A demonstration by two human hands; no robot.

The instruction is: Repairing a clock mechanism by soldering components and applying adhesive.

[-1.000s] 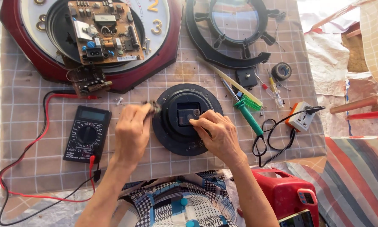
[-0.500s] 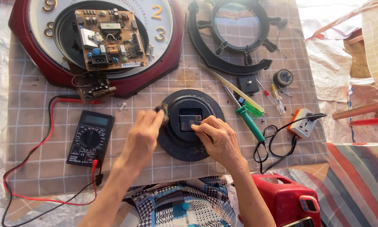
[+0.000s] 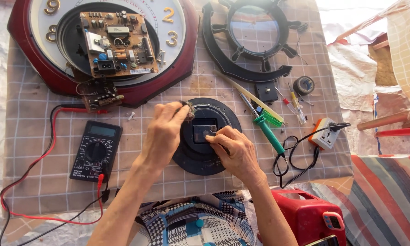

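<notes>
Across the middle of the frame we see a beige checked cloth [image 3: 41,114] spread over crinkled white sheeting, with striped fabric at lower right. At centre lies one round black clock housing [image 3: 200,157]. Our left hand [image 3: 164,134] rests on its upper-left rim, fingers pinched together on a small dark part we cannot identify. Our right hand [image 3: 234,152] lies on the housing, fingertips pressed to its square centre; whether it grips anything we cannot tell. We count one multimeter [image 3: 95,150] at left, two circuit boards at upper left on one red clock face [image 3: 177,77], one green screwdriver [image 3: 269,132], one black ring frame [image 3: 255,68].
</notes>
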